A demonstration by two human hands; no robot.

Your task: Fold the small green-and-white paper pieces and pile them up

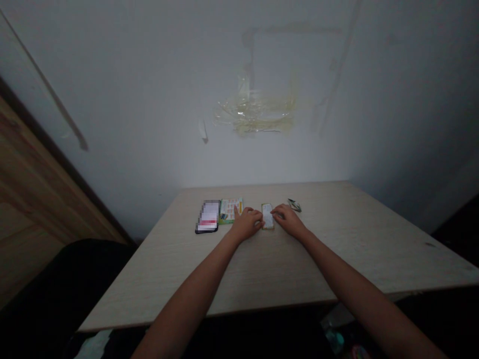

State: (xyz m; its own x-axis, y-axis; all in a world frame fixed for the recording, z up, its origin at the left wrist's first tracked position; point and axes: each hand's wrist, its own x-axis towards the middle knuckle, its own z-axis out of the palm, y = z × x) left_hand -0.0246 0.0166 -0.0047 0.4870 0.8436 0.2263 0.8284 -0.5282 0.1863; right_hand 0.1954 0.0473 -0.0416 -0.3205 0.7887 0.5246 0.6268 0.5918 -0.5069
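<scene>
A small rectangular printed card or packet [267, 216], whitish with a yellow-green border, lies on the table between my two hands. My left hand [247, 222] has its fingertips at the card's left edge, with one finger stretched out over a colourful printed sheet [228, 209]. On the other side, my right hand [289, 219] keeps its fingers bent together, their tips pinching at the card's right edge. Whether either hand lifts the card slightly is too small to tell. Just beyond the right hand lies a small dark green and white crumpled piece [294, 205].
A phone [208, 217] with a lit, blurred screen lies left of the printed sheet. The pale wooden table [269, 264] meets a wall [149, 99] bearing old clear tape [258, 114]. Wooden panelling [30, 174] stands at the left. Below the table's right front edge are partly hidden objects.
</scene>
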